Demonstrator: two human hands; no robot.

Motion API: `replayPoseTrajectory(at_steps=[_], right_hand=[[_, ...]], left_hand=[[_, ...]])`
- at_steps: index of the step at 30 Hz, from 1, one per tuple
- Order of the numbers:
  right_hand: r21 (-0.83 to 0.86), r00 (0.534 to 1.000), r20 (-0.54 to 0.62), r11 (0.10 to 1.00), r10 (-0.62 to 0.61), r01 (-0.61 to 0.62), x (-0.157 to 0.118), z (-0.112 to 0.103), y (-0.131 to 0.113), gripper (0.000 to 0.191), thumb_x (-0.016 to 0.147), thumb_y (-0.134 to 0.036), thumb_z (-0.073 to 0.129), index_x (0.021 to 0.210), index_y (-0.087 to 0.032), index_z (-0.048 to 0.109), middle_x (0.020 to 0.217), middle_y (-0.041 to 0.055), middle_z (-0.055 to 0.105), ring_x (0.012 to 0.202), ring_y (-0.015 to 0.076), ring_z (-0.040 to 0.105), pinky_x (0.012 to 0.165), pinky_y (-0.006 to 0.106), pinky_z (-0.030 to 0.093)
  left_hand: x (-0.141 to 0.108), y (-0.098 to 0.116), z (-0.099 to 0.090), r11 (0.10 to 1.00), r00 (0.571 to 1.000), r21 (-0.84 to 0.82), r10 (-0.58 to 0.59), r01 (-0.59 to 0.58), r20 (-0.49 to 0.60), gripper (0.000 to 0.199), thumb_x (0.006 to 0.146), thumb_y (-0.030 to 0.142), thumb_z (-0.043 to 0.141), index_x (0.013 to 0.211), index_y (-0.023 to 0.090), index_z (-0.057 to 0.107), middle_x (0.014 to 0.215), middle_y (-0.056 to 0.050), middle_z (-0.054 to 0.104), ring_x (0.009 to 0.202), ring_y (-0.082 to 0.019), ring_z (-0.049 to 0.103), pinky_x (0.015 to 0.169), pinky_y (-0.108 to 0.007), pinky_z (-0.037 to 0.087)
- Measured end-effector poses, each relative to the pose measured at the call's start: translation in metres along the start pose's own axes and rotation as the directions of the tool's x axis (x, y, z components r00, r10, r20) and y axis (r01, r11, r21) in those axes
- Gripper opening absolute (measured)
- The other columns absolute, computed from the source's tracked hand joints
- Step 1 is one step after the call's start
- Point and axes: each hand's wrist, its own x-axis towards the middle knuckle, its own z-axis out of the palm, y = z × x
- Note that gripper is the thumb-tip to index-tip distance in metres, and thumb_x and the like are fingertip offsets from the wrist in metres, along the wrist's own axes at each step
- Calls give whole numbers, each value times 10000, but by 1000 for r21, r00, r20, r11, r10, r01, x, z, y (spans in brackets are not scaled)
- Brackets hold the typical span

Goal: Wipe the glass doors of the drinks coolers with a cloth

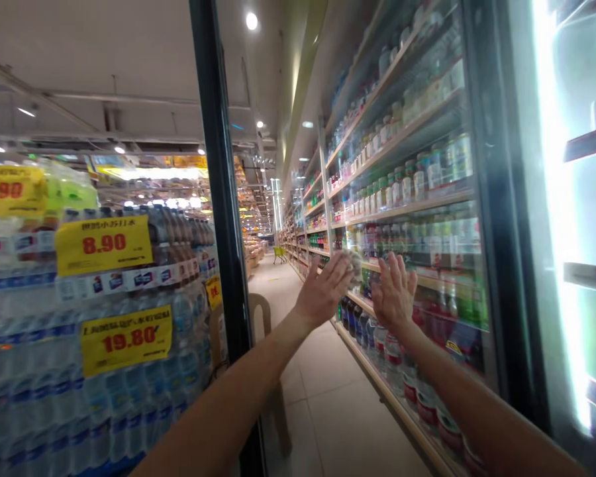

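Note:
A glass door with a dark frame [223,199] stands in front of me. My left hand [322,291] is raised at the middle of the view, its fingers over a crumpled greyish cloth [354,266] that appears pressed to the glass. The cloth shows past the fingertips. Just to the right, my right hand [395,295] is raised with its fingers apart and nothing in it; its palm seems to rest on or near the pane. Both forearms reach up from the bottom edge.
Stacked bottle packs [129,404] with yellow price signs [104,245] fill the left. Bottle shelves [397,209] line the aisle beyond the glass. A chair [261,311] stands behind the frame, a green cart [279,252] farther off. Lit cooler shelves [591,275] are at right.

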Motion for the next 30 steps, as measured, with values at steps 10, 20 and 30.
replayPoseTrajectory(at_steps=[10,20,30], right_hand=[[20,999,1,999,-40,40,-4,-2,9,625,875,-290,354,1447,-215,111,1446,125,332,1353,247,260,1070,483,200],[21,999,12,999,-42,42,-4,-3,10,618,885,-292,350,1446,-215,103,1450,126,322,1363,240,234,1078,475,174],[5,1000,-2,1000,-28,28,-14,-6,27,607,875,-294,339,1439,-203,134,1436,148,333,1354,257,255,1065,486,202]], left_hand=[[28,-70,-16,928,927,65,-359,367,-105,390,890,212,363,1268,178,454,1397,-125,394,1310,-235,338,1078,-535,245],[-8,-3,-7,986,985,-6,164,-164,57,376,894,212,373,1257,191,465,1406,-57,396,1341,-217,274,1117,-510,149],[0,-21,-6,972,971,-16,-235,234,-42,389,885,202,378,1266,170,454,1399,-118,394,1335,-249,287,1096,-537,187]])
